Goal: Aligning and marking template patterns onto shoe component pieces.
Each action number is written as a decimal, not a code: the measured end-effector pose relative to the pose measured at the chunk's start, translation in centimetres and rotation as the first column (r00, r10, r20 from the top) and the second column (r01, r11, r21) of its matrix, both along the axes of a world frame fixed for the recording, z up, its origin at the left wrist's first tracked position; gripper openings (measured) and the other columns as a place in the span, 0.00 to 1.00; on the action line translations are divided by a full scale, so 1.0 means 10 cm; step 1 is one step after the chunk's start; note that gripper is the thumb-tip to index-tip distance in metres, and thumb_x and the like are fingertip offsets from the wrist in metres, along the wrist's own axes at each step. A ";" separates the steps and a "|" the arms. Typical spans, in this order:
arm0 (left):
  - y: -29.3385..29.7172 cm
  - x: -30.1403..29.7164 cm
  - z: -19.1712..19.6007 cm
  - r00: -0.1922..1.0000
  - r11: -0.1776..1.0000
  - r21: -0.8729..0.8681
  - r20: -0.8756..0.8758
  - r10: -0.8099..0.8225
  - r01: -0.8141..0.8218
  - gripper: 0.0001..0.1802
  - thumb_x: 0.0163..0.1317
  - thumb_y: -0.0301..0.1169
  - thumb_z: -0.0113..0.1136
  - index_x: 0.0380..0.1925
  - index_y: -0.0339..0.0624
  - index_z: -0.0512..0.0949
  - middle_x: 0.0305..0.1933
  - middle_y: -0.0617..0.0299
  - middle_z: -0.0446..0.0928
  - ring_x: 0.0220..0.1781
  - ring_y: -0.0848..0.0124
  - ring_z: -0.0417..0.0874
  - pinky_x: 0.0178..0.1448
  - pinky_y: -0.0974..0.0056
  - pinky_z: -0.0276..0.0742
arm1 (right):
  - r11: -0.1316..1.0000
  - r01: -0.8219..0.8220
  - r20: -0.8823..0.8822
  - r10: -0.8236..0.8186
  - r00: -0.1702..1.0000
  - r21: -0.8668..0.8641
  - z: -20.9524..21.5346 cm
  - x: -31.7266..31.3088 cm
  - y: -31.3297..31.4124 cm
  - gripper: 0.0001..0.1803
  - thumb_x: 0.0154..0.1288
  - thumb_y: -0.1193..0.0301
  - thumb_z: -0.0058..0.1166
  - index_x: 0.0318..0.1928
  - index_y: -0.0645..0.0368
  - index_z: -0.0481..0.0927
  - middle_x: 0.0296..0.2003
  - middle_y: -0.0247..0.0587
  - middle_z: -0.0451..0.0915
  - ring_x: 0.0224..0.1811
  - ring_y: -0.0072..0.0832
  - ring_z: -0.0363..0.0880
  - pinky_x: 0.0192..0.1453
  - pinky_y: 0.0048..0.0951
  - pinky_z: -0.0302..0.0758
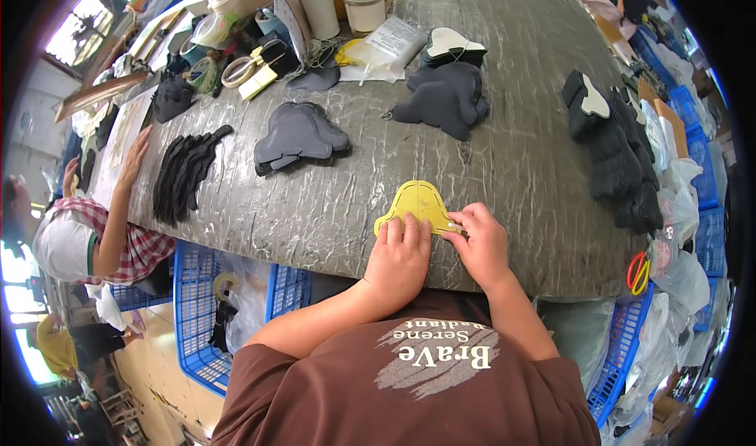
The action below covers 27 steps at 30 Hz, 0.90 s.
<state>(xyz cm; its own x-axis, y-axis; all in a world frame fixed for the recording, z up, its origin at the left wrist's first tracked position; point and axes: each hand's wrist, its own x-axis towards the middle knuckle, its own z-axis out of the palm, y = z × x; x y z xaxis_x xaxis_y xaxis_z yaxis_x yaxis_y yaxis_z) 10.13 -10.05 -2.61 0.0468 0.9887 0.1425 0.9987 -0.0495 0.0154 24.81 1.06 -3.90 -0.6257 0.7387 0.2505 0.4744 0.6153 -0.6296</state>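
A yellow bell-shaped template point(417, 196) with thin slots along its border lies flat on the dark table in front of me. My left hand point(399, 255) rests with outstretched fingers across its lower left part. At the template's lower right corner, my right hand point(480, 243) is closed in a pinch. Something small and whitish shows at those fingertips, too little of it to name. Whatever lies under the template is hidden.
Dark grey cut pieces lie in a left pile point(299, 137) and a middle pile point(449, 99). Black stacks point(618, 162) stand at right, near yellow-and-red scissors point(639, 273). Black strips point(187, 170) lie at left, beside another person's arm point(118, 202). Blue crates point(197, 359) flank me.
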 end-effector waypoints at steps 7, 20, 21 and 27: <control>0.01 0.00 -0.04 0.998 0.999 0.023 -0.037 -0.042 0.043 0.28 0.58 0.36 0.53 0.56 0.29 0.73 0.56 0.37 0.70 0.55 0.46 0.72 0.59 0.50 0.72 | 1.000 0.009 0.022 -0.009 1.000 0.021 0.03 -0.02 -0.01 0.18 0.47 0.70 0.70 0.41 0.56 0.82 0.36 0.37 0.77 0.34 0.37 0.80 0.36 0.37 0.76; 0.08 0.05 0.05 0.993 0.977 -0.195 -0.057 -0.102 0.089 0.47 0.56 0.62 0.54 0.57 0.25 0.72 0.59 0.32 0.69 0.59 0.40 0.74 0.61 0.46 0.72 | 0.974 -0.076 -0.325 0.002 0.946 -0.215 0.23 -0.22 0.27 0.07 0.64 0.73 0.57 0.35 0.65 0.76 0.36 0.46 0.74 0.34 0.41 0.75 0.38 0.34 0.73; 0.08 0.05 0.05 0.992 0.975 -0.203 -0.060 -0.107 0.093 0.47 0.56 0.62 0.54 0.57 0.25 0.71 0.59 0.32 0.69 0.59 0.39 0.74 0.61 0.46 0.73 | 0.995 -0.091 -0.288 0.074 0.955 -0.048 0.31 -0.31 0.29 0.07 0.66 0.74 0.54 0.34 0.65 0.74 0.36 0.46 0.73 0.34 0.40 0.74 0.38 0.34 0.72; 0.10 0.05 0.04 0.989 0.978 -0.171 -0.056 -0.134 0.123 0.46 0.53 0.62 0.57 0.52 0.25 0.75 0.55 0.31 0.72 0.57 0.36 0.75 0.57 0.43 0.76 | 0.838 -0.255 -0.327 0.097 0.940 -0.483 0.43 -0.66 0.20 0.05 0.66 0.76 0.52 0.34 0.66 0.73 0.30 0.45 0.77 0.29 0.33 0.78 0.34 0.30 0.74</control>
